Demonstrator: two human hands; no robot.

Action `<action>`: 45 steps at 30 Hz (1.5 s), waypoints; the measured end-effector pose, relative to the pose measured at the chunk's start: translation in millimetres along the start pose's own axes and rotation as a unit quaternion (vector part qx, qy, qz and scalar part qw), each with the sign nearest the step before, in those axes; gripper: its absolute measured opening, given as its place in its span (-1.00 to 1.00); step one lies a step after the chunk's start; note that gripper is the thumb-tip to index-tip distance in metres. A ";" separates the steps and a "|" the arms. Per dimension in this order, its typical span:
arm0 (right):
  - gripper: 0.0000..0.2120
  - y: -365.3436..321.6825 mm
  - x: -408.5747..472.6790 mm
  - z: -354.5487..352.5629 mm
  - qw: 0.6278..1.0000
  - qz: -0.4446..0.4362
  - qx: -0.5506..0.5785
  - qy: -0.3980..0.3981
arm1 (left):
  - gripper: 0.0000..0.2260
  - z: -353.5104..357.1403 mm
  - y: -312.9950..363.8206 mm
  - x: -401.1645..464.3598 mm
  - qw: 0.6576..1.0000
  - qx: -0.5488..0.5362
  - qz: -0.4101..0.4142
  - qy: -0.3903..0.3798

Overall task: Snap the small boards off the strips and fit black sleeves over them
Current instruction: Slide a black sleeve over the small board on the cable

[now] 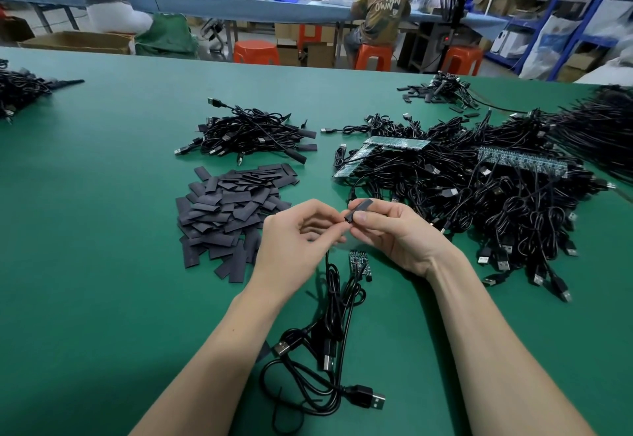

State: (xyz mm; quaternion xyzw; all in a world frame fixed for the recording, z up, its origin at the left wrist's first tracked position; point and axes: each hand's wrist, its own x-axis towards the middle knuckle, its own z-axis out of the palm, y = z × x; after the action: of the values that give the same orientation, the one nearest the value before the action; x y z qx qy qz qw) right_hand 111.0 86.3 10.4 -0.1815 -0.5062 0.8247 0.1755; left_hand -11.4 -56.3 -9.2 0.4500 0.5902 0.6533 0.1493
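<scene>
My right hand (394, 233) pinches a black sleeve (360, 209) between thumb and fingers, just above the green table (102, 230). My left hand (294, 240) meets it from the left, its fingertips pinching something small and dark at the sleeve's lower end; a black cable (330, 285) hangs down from there. A small board (359, 264) with wires lies on the table below my hands. A pile of loose black sleeves (226, 209) lies to the left. Board strips (397, 142) (520, 161) rest on the cable heap at the right.
A large heap of black USB cables (479, 196) fills the right side. A smaller bundle of cables with sleeves (250, 136) lies beyond the sleeve pile. Loose USB cables (329, 367) lie between my forearms. People sit at a bench behind the table.
</scene>
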 end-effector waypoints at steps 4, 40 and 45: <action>-0.86 0.6 0.7 1.8 1.000 -0.013 -0.011 0.010 | -0.91 0.2 0.8 0.1 1.000 0.012 -0.008 0.018; -0.81 0.1 -1.3 1.6 1.000 0.002 0.011 -0.002 | -0.96 -1.3 5.0 -3.1 0.995 0.071 0.066 0.007; -0.78 0.4 -0.9 2.2 1.000 -0.002 -0.010 -0.004 | -0.94 -1.9 3.2 -2.8 0.997 0.062 0.051 0.010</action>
State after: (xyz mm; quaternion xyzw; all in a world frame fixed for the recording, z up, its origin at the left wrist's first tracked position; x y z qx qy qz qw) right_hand 110.8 84.0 11.1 -0.1785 -0.5156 0.8199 0.1734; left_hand -10.3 -60.3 -7.3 0.4808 0.6073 0.6271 0.0817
